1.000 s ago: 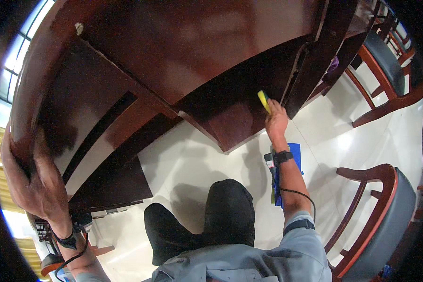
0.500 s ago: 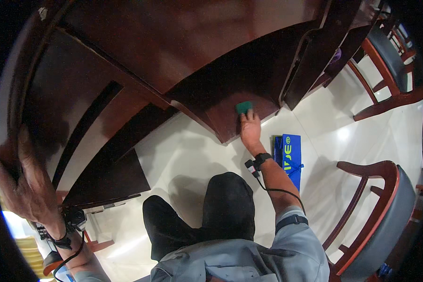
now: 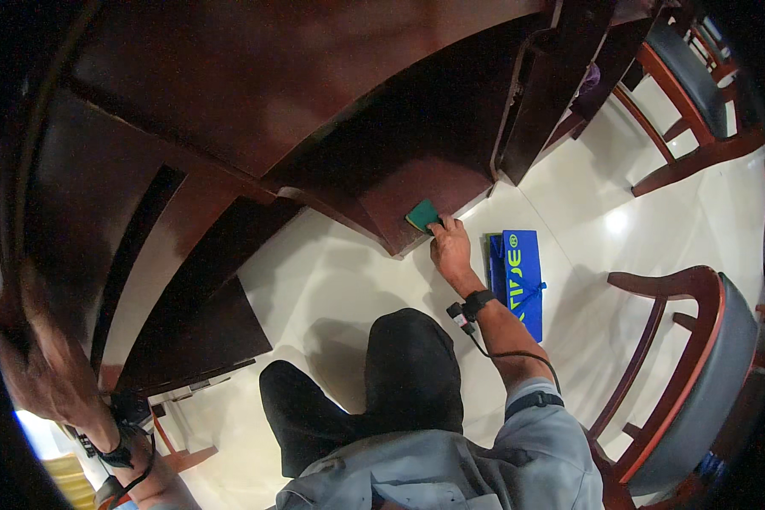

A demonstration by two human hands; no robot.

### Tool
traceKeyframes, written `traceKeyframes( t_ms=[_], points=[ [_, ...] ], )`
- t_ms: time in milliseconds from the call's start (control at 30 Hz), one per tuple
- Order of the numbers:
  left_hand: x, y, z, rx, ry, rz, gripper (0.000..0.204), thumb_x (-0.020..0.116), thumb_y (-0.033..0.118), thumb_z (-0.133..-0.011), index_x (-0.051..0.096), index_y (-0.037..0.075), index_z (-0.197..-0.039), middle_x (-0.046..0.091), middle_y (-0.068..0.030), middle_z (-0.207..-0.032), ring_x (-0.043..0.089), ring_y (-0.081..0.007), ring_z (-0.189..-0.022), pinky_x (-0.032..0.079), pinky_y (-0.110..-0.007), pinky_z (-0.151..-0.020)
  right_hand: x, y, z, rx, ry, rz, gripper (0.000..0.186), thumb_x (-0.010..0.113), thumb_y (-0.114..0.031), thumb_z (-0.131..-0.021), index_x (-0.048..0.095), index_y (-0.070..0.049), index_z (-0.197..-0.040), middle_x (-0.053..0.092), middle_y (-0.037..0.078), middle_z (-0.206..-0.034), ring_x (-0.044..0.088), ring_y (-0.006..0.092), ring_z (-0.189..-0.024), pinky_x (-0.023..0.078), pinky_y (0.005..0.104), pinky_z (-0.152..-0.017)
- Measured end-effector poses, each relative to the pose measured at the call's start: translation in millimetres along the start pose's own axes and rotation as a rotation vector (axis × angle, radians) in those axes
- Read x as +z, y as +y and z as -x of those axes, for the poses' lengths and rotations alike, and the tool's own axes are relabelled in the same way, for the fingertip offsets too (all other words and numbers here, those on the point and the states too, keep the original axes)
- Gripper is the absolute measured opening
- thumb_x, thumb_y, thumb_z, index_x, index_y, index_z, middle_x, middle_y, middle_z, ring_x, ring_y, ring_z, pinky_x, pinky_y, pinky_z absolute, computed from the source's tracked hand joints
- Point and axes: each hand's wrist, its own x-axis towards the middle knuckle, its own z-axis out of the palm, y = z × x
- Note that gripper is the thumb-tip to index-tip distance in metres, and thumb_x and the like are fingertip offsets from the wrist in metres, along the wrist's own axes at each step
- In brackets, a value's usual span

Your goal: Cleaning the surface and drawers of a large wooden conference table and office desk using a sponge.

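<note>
A scouring sponge (image 3: 421,215), dark green with a thin yellowish layer at its edge, lies against the low reddish-brown wooden board (image 3: 381,202) of the furniture. My right hand (image 3: 450,250) pinches its near corner between thumb and fingers. At the far left, my left hand (image 3: 49,370) grips the rounded edge of the dark wooden desk (image 3: 221,93); its fingertips fade into shadow there. Both wrists wear black straps with small devices and cables.
A blue bag (image 3: 520,276) with yellow-green lettering lies on the pale tiled floor (image 3: 561,246), right of my forearm. One wooden chair with a dark padded back (image 3: 697,382) stands at right, another chair (image 3: 684,76) farther off. My knees (image 3: 412,357) are below the board.
The sponge and my right hand have shifted slightly left and toward me along the board, and the sponge has turned. My left hand keeps its hold while the view tilts a little.
</note>
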Motion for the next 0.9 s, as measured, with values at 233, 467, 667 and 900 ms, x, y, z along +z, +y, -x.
traceKeyframes(
  t_ms=[233,467,667,900],
  points=[
    [4,4,1,0.023,0.048,0.026,0.039,0.069,0.033,-0.091,0.063,0.012,-0.123,0.071,-0.0106,-0.112,0.070,-0.0215,-0.097,0.059,-0.033,-0.079,19,3,-8,0.216,-0.029,0.077,0.036,0.074,-0.012,-0.074,0.065,-0.006,-0.108,0.057,0.016,-0.095,0.057,0.0359,-0.092,0.049,0.0451,-0.077],
    [-9,25,-6,-0.288,0.127,0.311,0.035,0.066,0.021,-0.090,0.066,0.021,-0.125,0.067,-0.0111,-0.120,0.067,-0.0248,-0.097,0.053,-0.031,-0.081,4,40,-7,0.399,0.147,-0.017,0.052,0.061,-0.016,-0.087,0.048,-0.004,-0.136,0.058,0.024,-0.099,0.058,0.0409,-0.089,0.049,0.0489,-0.076],
    [4,13,-3,-0.245,0.093,0.243,0.035,0.069,0.021,-0.088,0.068,0.020,-0.123,0.068,-0.0112,-0.120,0.067,-0.0252,-0.095,0.054,-0.033,-0.079,25,65,-21,0.687,0.483,-0.451,0.037,0.053,-0.011,-0.095,0.056,-0.002,-0.131,0.066,0.018,-0.109,0.064,0.0262,-0.095,0.050,0.0357,-0.084],
    [6,7,-1,-0.095,0.113,0.140,0.045,0.073,0.016,-0.081,0.067,0.026,-0.124,0.066,-0.0065,-0.115,0.069,-0.0248,-0.086,0.056,-0.030,-0.070,55,76,-10,0.984,0.631,-0.853,0.040,0.052,-0.007,-0.094,0.050,0.004,-0.132,0.064,0.013,-0.106,0.060,0.0213,-0.084,0.048,0.0320,-0.077]
  ],
)
